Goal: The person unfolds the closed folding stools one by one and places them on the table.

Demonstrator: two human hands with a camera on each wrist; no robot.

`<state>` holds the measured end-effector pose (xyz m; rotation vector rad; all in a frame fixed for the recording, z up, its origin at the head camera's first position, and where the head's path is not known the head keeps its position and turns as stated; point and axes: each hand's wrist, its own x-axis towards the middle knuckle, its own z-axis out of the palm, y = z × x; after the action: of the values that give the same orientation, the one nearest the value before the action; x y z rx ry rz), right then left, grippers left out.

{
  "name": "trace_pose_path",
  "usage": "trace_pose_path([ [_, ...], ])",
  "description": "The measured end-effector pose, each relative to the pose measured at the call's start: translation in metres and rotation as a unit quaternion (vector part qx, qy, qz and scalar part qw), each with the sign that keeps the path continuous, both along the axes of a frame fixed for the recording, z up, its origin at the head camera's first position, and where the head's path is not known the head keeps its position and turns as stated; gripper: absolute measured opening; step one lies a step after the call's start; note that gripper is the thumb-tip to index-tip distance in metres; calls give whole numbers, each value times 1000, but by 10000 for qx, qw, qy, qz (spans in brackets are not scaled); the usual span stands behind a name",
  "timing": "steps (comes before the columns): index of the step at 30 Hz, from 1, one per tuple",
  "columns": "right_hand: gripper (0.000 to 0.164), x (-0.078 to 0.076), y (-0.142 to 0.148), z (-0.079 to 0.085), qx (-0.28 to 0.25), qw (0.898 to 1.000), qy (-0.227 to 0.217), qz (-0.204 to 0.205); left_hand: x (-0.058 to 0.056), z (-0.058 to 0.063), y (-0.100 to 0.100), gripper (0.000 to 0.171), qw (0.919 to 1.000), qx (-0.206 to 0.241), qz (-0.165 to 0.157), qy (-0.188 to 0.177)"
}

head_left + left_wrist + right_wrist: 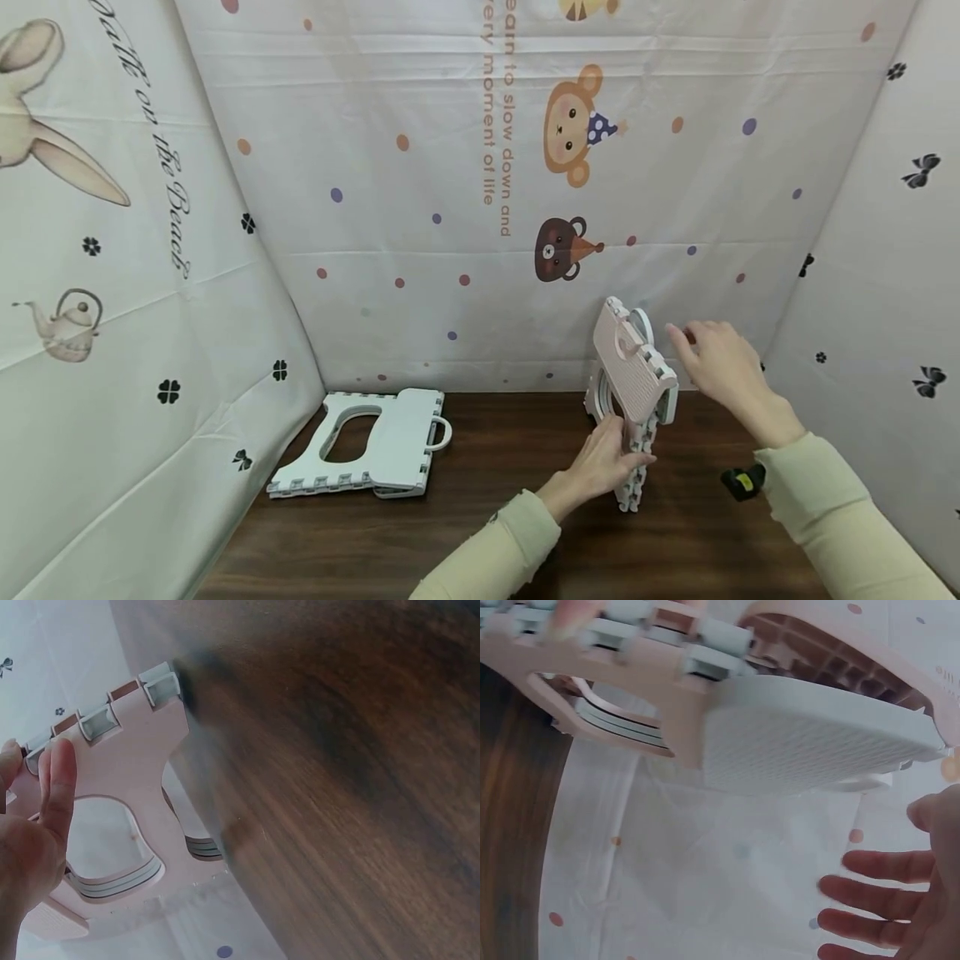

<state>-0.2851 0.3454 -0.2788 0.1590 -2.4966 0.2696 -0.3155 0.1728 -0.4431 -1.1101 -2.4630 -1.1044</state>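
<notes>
A pink and white folding stool stands on edge on the brown table, partly folded, its seat halves bent at the hinges. My left hand holds the stool's near edge; in the left wrist view its fingers lie along the hinged edge. Apart from the stool, to the right of its top, my right hand is raised. The right wrist view shows that hand's spread fingers below the white, textured seat panel, not touching it.
A white folding stool lies flat on the left of the table, its handle loop pointing right. Printed cloth walls surround the table at the back and sides. A small black object with a yellow label appears beside the right sleeve.
</notes>
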Motion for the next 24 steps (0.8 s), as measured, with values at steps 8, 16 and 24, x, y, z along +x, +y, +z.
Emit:
trace_pose_path([
  [8, 57, -19, -20, 22, -277, 9889, -1460, 67, -3, -3, -4, 33, 9999, 42, 109, 7],
  [16, 43, -28, -31, 25, -27, 9897, -1426, 134, -4, 3, -16, 46, 9975, -597, 375, 22],
  [24, 40, -27, -27, 20, 42, 9898, -1418, 120, -5, 0, -52, 70, 9896, -1394, 312, -196],
])
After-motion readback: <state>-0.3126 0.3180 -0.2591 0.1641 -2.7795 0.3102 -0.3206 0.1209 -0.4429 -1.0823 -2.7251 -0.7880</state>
